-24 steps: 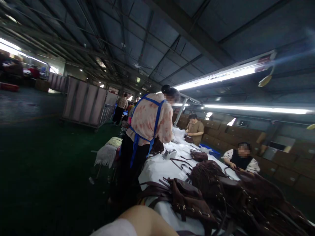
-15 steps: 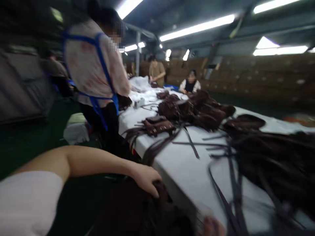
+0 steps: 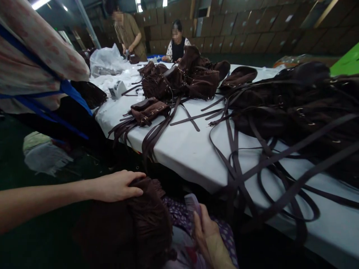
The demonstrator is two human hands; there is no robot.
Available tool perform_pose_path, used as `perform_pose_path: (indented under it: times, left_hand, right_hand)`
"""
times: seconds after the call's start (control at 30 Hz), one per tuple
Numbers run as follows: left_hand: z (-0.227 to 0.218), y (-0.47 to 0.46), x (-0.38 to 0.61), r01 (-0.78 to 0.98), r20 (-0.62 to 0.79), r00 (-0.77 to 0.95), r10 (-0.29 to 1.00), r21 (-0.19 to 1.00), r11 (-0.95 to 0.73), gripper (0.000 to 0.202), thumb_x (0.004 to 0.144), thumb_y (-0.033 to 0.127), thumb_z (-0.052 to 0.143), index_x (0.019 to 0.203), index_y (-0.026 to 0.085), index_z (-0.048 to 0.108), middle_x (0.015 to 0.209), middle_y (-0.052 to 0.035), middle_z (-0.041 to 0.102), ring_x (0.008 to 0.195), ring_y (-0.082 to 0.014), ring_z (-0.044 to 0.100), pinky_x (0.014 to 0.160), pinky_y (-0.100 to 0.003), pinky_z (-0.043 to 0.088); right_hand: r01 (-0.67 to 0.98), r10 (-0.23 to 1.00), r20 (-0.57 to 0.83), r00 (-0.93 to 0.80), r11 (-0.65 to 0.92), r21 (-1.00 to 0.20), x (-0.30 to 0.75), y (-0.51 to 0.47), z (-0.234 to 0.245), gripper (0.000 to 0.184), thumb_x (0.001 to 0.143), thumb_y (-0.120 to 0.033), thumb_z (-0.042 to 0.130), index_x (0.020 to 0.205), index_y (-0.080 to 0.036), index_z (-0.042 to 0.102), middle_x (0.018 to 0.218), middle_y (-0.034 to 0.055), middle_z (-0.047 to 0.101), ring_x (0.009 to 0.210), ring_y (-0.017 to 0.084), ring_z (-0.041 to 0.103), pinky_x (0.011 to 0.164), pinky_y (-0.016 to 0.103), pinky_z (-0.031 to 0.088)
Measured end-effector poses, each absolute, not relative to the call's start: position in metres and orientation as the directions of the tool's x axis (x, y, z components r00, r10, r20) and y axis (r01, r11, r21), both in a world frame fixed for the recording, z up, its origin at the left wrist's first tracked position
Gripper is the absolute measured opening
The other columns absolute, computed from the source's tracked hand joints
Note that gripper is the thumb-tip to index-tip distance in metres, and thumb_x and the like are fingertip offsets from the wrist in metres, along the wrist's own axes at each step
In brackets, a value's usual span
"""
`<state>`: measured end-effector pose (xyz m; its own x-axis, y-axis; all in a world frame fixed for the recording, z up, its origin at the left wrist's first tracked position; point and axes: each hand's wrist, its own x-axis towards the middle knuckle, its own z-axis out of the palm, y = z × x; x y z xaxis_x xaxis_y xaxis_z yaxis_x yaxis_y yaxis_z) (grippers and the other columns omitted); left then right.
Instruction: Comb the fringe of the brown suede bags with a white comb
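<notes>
My left hand [image 3: 119, 185] grips the upper edge of a dark brown fringed bag [image 3: 150, 220], thumb on the near side. The bag hangs over my lap, its fringe strands running down the right side. In my right hand [image 3: 206, 229] is a pale, translucent comb [image 3: 191, 203], teeth facing left toward the fringe and apart from it. Beneath the comb shows purple patterned cloth [image 3: 226, 231] on my lap. The bag's lower part fades into shadow.
A white-covered table [image 3: 193, 153] runs along my front. On it lie a brown bag pile [image 3: 179, 78], a single bag [image 3: 150, 110] and long straps [image 3: 235, 160]. A co-worker with blue apron straps [image 3: 74, 93] stands at left; two people work beyond. Cartons [image 3: 246, 26] line the back.
My view has swung right and down. The right hand, blurred at the bottom edge before, now shows clearly with the comb. My left hand remains on the bag.
</notes>
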<state>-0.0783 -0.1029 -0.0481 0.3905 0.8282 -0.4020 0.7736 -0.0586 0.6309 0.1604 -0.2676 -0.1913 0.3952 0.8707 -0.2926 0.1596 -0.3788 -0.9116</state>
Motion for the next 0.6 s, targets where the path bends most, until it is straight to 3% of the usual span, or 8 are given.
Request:
perform_pose_path:
  times: [0.1, 0.17, 0.27, 0.33, 0.47, 0.53, 0.6]
  left_hand:
    - [-0.035, -0.096, -0.066, 0.751, -0.460, 0.520, 0.720, 0.648, -0.128, 0.036, 0.068, 0.032, 0.068, 0.103, 0.026, 0.068, 0.089, 0.0020, 0.073, 0.080, -0.0214, 0.067, 0.069, -0.023, 0.044]
    - [-0.029, -0.093, -0.059, 0.749, -0.499, 0.580, 0.644, 0.638, -0.180, 0.039, 0.070, 0.032, 0.067, 0.109, 0.025, 0.067, 0.096, 0.0010, 0.073, 0.085, -0.0223, 0.067, 0.070, -0.023, 0.044]
    - [-0.021, -0.095, -0.052, 0.774, -0.531, 0.608, 0.590, 0.564, -0.288, 0.038, 0.076, 0.031, 0.061, 0.113, 0.024, 0.066, 0.097, 0.0001, 0.072, 0.084, -0.0222, 0.066, 0.069, -0.023, 0.044]
    - [-0.018, -0.100, -0.051, 0.779, -0.552, 0.620, 0.558, 0.517, -0.356, 0.039, 0.078, 0.026, 0.055, 0.116, 0.024, 0.064, 0.095, 0.0001, 0.072, 0.083, -0.0211, 0.066, 0.069, -0.023, 0.044]
    - [-0.020, -0.109, -0.052, 0.755, -0.594, 0.656, 0.466, 0.525, -0.393, 0.047, 0.079, 0.019, 0.047, 0.125, 0.021, 0.059, 0.094, 0.0001, 0.072, 0.080, -0.0180, 0.066, 0.065, -0.021, 0.044]
    - [-0.022, -0.112, -0.053, 0.747, -0.589, 0.664, 0.460, 0.534, -0.395, 0.050, 0.078, 0.018, 0.046, 0.127, 0.020, 0.057, 0.095, 0.0001, 0.072, 0.076, -0.0165, 0.065, 0.064, -0.021, 0.045]
    - [-0.021, -0.111, -0.057, 0.743, -0.580, 0.669, 0.465, 0.538, -0.397, 0.050, 0.078, 0.017, 0.045, 0.126, 0.019, 0.057, 0.095, -0.0003, 0.072, 0.074, -0.0161, 0.065, 0.066, -0.021, 0.046]
  right_hand:
    - [0.376, 0.928, -0.134, 0.349, -0.269, -0.887, 0.155, -0.227, -0.155, 0.033, 0.090, -0.041, 0.041, 0.112, -0.023, 0.059, 0.068, 0.0051, 0.066, 0.055, 0.022, 0.063, 0.048, 0.028, 0.038]
    - [0.553, 0.972, -0.064, 0.227, -0.182, -0.813, 0.137, -0.205, -0.139, 0.035, 0.094, -0.035, 0.033, 0.118, -0.022, 0.055, 0.072, 0.0072, 0.068, 0.058, 0.022, 0.065, 0.049, 0.028, 0.037]
    - [0.772, 0.975, -0.217, -0.054, -0.098, -0.629, 0.110, -0.195, -0.148, 0.031, 0.093, -0.024, 0.039, 0.120, -0.022, 0.053, 0.080, 0.0086, 0.070, 0.069, 0.022, 0.068, 0.054, 0.026, 0.042]
    - [0.849, 0.927, -0.344, -0.148, -0.059, -0.525, 0.105, -0.197, -0.170, 0.035, 0.087, -0.016, 0.046, 0.120, -0.020, 0.055, 0.086, 0.0105, 0.071, 0.077, 0.023, 0.069, 0.062, 0.027, 0.047]
    - [0.894, 0.896, -0.432, -0.103, -0.107, -0.434, 0.125, -0.195, -0.216, 0.051, 0.083, -0.003, 0.039, 0.132, -0.014, 0.048, 0.098, 0.0179, 0.069, 0.092, 0.026, 0.067, 0.078, 0.035, 0.050]
    - [0.904, 0.886, -0.460, -0.058, -0.149, -0.400, 0.139, -0.187, -0.229, 0.056, 0.085, -0.001, 0.036, 0.138, -0.016, 0.042, 0.104, 0.0184, 0.068, 0.099, 0.026, 0.066, 0.083, 0.037, 0.049]
    - [0.907, 0.867, -0.499, 0.008, -0.216, -0.361, 0.158, -0.184, -0.236, 0.053, 0.086, -0.003, 0.036, 0.136, -0.018, 0.045, 0.102, 0.0168, 0.070, 0.098, 0.025, 0.067, 0.083, 0.036, 0.049]
